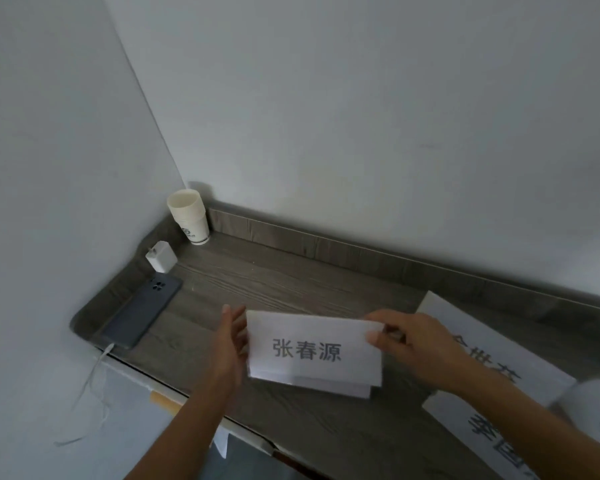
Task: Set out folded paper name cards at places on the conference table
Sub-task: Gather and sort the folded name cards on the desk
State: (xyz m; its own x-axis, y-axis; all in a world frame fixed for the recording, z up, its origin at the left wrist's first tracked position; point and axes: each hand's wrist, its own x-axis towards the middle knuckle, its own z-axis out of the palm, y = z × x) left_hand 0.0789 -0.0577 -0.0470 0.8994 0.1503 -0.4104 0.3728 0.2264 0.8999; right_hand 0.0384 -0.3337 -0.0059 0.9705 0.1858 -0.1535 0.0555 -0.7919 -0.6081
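Right hand (413, 344) pinching folded name card (312, 348) reading 张春源; left hand (231, 344), fingers straight, resting against its left edge.

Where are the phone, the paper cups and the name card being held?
phone (142, 310), head view, middle of its dark back.
paper cups (191, 219), head view, side of the stack.
name card (312, 348), head view, printed front face.
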